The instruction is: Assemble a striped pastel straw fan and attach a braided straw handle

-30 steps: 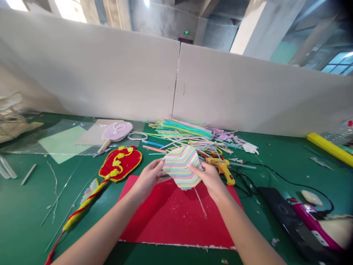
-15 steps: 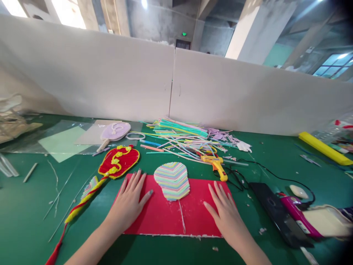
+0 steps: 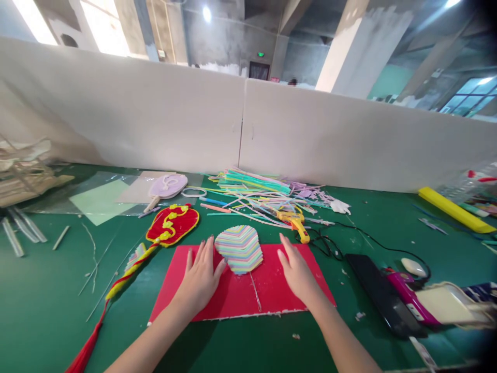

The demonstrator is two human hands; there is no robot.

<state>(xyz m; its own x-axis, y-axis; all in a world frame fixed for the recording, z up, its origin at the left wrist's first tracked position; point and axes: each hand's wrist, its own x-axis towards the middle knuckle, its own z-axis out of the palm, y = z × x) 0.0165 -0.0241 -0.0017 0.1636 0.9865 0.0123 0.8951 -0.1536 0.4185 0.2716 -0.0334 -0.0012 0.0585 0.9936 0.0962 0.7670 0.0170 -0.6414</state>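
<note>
A striped pastel leaf-shaped piece [image 3: 240, 248] lies on the red board [image 3: 229, 306]. A thin pale wire or strand [image 3: 255, 291] runs from its lower edge towards me. My left hand [image 3: 200, 280] rests on the board just left of the piece, fingers stretched out and thumb close to its edge; whether it touches cannot be made out. To the right, my right hand [image 3: 295, 272] is at the board with fingers extended and thumb apart. Neither hand holds anything. Left of the board is a red fan [image 3: 182, 223] with yellow trim and a twisted yellow-red handle.
Behind the board lie a heap of pastel strips [image 3: 252, 189] and a yellow glue gun [image 3: 297, 225]. A lilac fan [image 3: 169, 185] lies back left. A black phone [image 3: 382, 292] and a magenta power strip [image 3: 413, 298] sit at right. A white partition [image 3: 155, 119] closes off the back.
Both hands have moved inward over the board, towards the striped piece. The board now sits slightly turned, and the camera view has shifted a little.
</note>
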